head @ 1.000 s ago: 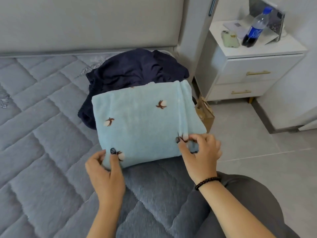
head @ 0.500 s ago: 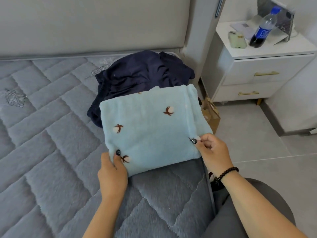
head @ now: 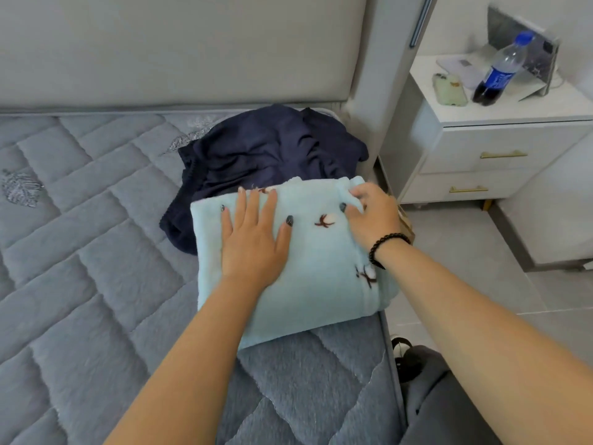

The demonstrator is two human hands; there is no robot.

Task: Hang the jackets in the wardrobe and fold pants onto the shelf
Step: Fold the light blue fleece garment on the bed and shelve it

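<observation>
Two hands on folded pants [head: 321, 277] | left hand [head: 253, 239] flat | right hand [head: 372, 216] pinching corner

Soft, even daylight is filling the room, with no hard glare showing anywhere. Faint, diffuse shadows are falling under the forearms and beneath the folded light-blue pants [head: 308, 271] on the quilted bed [head: 80, 252]. The white nightstand [head: 500, 149] at upper right is reading brightest. Wide-angle distortion is bending the headboard [head: 176, 49] and floor lines toward the edges. Fine detail is looking soft and slightly smeared throughout, with compression softening the fabric textures.
</observation>
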